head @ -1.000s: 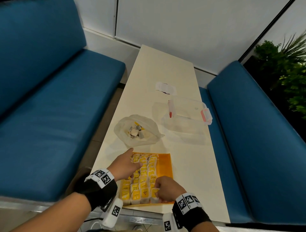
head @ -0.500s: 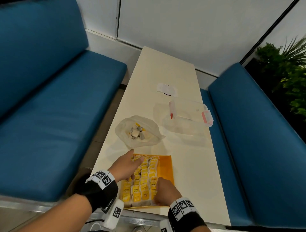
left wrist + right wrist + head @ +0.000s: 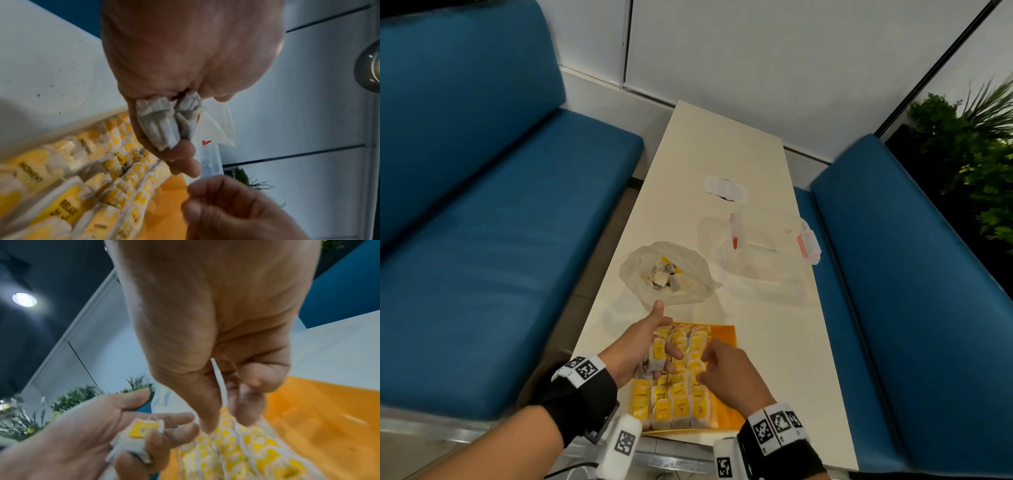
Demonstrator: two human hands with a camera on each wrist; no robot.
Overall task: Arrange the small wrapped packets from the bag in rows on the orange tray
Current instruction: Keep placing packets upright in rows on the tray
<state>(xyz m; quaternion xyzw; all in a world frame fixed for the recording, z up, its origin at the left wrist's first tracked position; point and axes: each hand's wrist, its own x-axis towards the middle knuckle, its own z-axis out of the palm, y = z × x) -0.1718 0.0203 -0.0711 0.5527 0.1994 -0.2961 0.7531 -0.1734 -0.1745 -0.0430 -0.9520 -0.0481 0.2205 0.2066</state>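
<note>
The orange tray [image 3: 726, 337] lies at the near end of the table, with yellow-labelled wrapped packets [image 3: 675, 402] in three rows along its left part. My left hand [image 3: 661, 350] is turned palm up over the rows, thumb raised, fingers curled round a few packets [image 3: 656, 357], which the left wrist view shows as grey-white wrappers [image 3: 164, 125]. My right hand [image 3: 703, 366] hovers just right of it above the rows. It pinches one thin white packet [image 3: 220, 386] between thumb and fingers. The open clear bag [image 3: 635, 274] beyond the tray holds several more packets.
A clear plastic box [image 3: 770, 236] with red latches stands at the table's right edge. A white paper scrap [image 3: 726, 186] lies further back. Blue benches [image 3: 500, 240] flank the narrow table. The tray's right strip is bare orange.
My left hand has lifted off the rows and turned palm up with packets in it. My right hand has moved from the tray's near end up towards the left hand.
</note>
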